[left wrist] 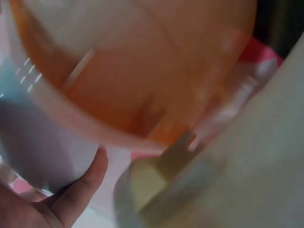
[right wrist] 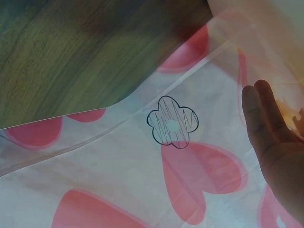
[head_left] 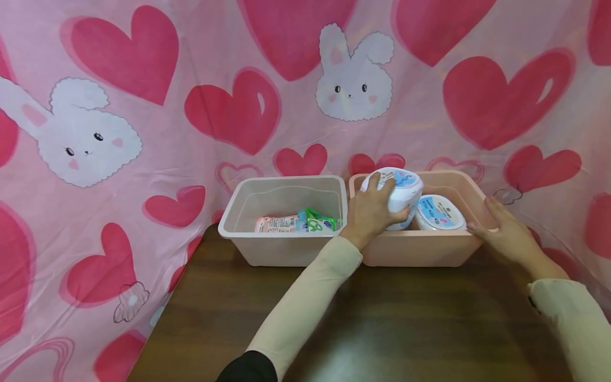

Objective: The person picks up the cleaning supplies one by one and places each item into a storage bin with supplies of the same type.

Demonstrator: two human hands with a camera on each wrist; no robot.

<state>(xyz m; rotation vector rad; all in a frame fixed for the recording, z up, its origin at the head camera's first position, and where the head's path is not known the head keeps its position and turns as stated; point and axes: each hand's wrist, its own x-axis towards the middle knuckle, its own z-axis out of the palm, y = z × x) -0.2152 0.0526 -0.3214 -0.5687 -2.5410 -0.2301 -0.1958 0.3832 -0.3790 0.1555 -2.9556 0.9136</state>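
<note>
My left hand grips a white plastic tub with a blue label on its lid, tilted above the left part of the pink bin. In the left wrist view, the fingers lie along the side of the blurred tub. A second tub of the same look sits label up in the right part of that bin. My right hand holds the bin's front right corner, thumb at the rim and fingers along the outer side. In the right wrist view, the right fingers look straight against the bin wall.
A light grey bin stands left of the pink one, holding a pink packet and a green and blue packet. Both rest at the back of a dark wooden table. Behind hangs a pink cloth with hearts and rabbits.
</note>
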